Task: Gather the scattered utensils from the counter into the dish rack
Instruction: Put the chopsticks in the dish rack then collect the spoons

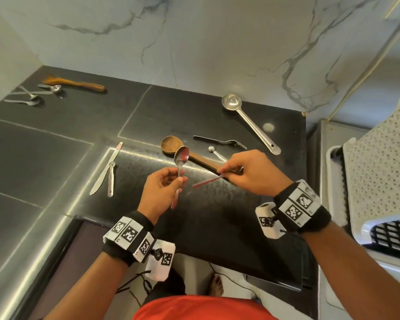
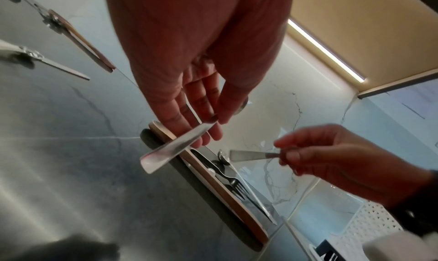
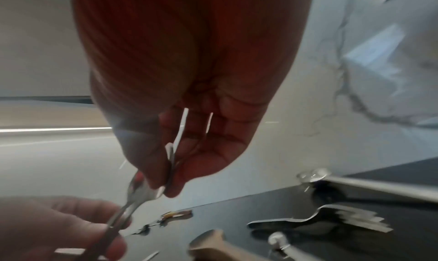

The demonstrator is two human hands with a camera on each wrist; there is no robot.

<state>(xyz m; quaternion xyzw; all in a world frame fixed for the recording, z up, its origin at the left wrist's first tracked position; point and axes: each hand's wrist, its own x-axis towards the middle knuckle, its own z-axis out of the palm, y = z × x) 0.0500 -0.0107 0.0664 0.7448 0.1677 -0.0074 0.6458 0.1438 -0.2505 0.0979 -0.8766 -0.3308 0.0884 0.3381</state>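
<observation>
Seen from above, two bare forearms with black wristbands reach over a dark, glossy table [image 1: 56,139]. The left hand [image 1: 162,188] is raised, palm toward the person, fingers and thumb pinching the stem of a steel spoon [image 1: 180,162] held upright, bowl up. The right hand [image 1: 252,174], knuckles up, is curled around thin metal utensil handles [image 1: 206,182] whose ends point toward the left hand; from the right wrist view at least two stems lie in its palm.

Scattered on the table beyond the hands: a wooden spoon [image 1: 171,145], a dark fork [image 1: 219,142], a small measuring spoon [image 1: 214,151] and a long steel ladle [image 1: 249,121]. To the left lie a butter knife [image 1: 105,169] and another measuring spoon [image 1: 111,179] touching it. At the far left corner are a wooden spatula [image 1: 74,83] and several small steel spoons [image 1: 32,94].

A white perforated dish rack [image 1: 376,162] stands at the right edge. White marble-veined walls [image 1: 194,38] back the table.
</observation>
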